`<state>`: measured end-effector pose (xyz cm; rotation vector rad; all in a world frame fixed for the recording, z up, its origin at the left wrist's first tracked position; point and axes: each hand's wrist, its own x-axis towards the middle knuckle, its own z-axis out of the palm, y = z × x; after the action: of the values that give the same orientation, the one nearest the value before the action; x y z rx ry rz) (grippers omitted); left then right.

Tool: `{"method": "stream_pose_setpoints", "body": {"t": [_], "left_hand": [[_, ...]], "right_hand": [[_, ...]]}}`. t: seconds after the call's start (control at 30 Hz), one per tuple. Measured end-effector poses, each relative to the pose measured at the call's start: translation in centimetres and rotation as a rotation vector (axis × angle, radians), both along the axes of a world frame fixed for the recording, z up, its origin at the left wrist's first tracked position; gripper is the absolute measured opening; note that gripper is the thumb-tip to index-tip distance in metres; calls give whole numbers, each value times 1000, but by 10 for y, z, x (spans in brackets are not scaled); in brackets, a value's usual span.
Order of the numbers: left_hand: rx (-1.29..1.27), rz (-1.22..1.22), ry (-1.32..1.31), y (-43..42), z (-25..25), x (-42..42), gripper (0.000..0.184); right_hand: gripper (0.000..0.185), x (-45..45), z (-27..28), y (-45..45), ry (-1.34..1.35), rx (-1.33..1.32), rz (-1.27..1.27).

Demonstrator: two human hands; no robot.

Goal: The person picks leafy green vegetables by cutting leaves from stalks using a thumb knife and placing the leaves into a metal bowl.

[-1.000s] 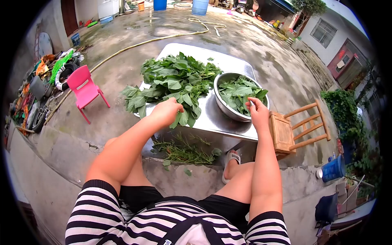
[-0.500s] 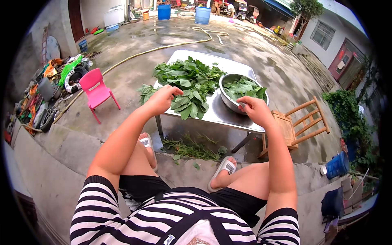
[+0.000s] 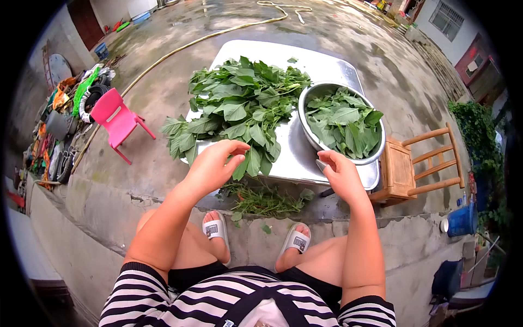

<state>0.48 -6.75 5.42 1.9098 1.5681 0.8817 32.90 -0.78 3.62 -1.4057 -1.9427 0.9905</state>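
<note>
A large heap of leafy green stems (image 3: 239,98) covers the left half of a shiny metal table (image 3: 283,54). My left hand (image 3: 218,163) is at the heap's front edge, thumb and fingers apart, with nothing visible between them. To the right a metal basin (image 3: 308,128) holds loose green leaves (image 3: 348,122). My right hand (image 3: 339,171) is just in front of the basin's near rim, fingers curled round a small grey metallic object (image 3: 321,164), perhaps a blade; most of it is hidden.
Under the table's front edge lies a pile of thin green stems (image 3: 264,199). A wooden chair (image 3: 400,166) stands at the right, a pink plastic chair (image 3: 115,120) at the left. A yellowish hose (image 3: 201,39) crosses the concrete yard. My sandalled feet rest below the table.
The view has tipped downward, so the table looks larger. My left hand's thumb and fingers have spread. My right hand has moved from over the basin to in front of its rim.
</note>
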Motion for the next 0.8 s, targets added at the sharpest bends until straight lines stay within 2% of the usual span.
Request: {"method": "stream_pose_setpoints", "body": {"t": [0.17, 0.23, 0.3, 0.37, 0.4, 0.43, 0.53, 0.57, 0.63, 0.8], "left_hand": [[56, 29, 108, 47, -32, -6, 23], [309, 65, 174, 70, -31, -10, 23], [330, 82, 158, 93, -33, -6, 22], [362, 76, 140, 116, -40, -1, 22], [341, 79, 210, 127, -48, 3, 23], [347, 76, 211, 136, -57, 5, 23], [233, 110, 508, 150, -81, 6, 26], [236, 110, 509, 151, -84, 4, 26], [127, 86, 425, 150, -85, -1, 26], [63, 210, -176, 145, -75, -16, 22]], "right_hand": [[35, 1, -4, 11, -112, -129, -14], [35, 2, -12, 24, -79, -177, -50], [35, 1, -14, 36, -43, -204, -83], [34, -4, -12, 51, -124, -56, -75], [35, 0, -24, 61, -163, 43, -54], [35, 1, -25, 69, -162, 48, -58], [33, 2, -28, 85, -288, 213, -10], [33, 1, -26, 84, -287, 215, -10], [32, -5, -20, 81, -355, 191, 20], [30, -9, -17, 71, -285, 224, 52]]}}
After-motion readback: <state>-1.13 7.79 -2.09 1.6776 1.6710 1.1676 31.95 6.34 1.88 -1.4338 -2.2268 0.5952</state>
